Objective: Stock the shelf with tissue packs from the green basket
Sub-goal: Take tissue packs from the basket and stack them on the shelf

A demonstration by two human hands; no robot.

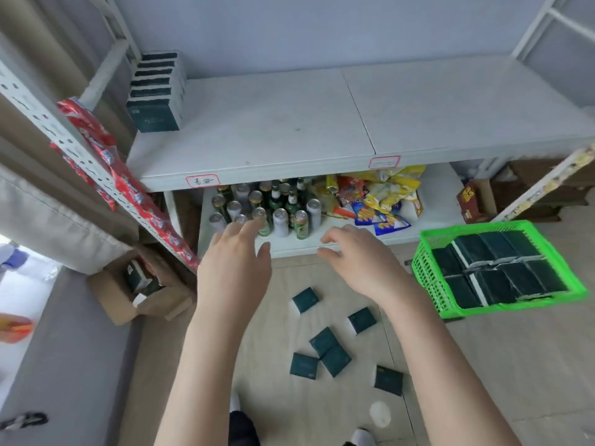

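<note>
Left hand: palm down, fingers spread and loosely straight, nothing in it. It hovers in front of the shelf, fingertips over the front of the lower level. Right hand: also palm down, fingers relaxed and slightly bent, holding nothing, level with the left one and just to its right.

Sweep, left to right, all placed against the shelf:

- Cardboard box, open, on the floor off the shelf's left front corner.
- Red snack strip hangs down the perforated upright at the shelf's left end.
- Stack of tissue packs, dark green, at the shelf's back left corner, well above and behind the left hand. The rest of the top board is bare.
- Cans and bottles stand crowded on the level under the shelf board, left half, just beyond the left hand's fingertips.
- Loose tissue packs, six or so, scattered on the floor in front of the shelf, below and between the two forearms.
- Snack bags, yellow and blue, piled under the shelf board, right of the cans.
- Green basket, off the shelf's right front, to the right of the right hand and apart from it. Tissue packs in the basket lie in bundled rows, filling it.
</note>
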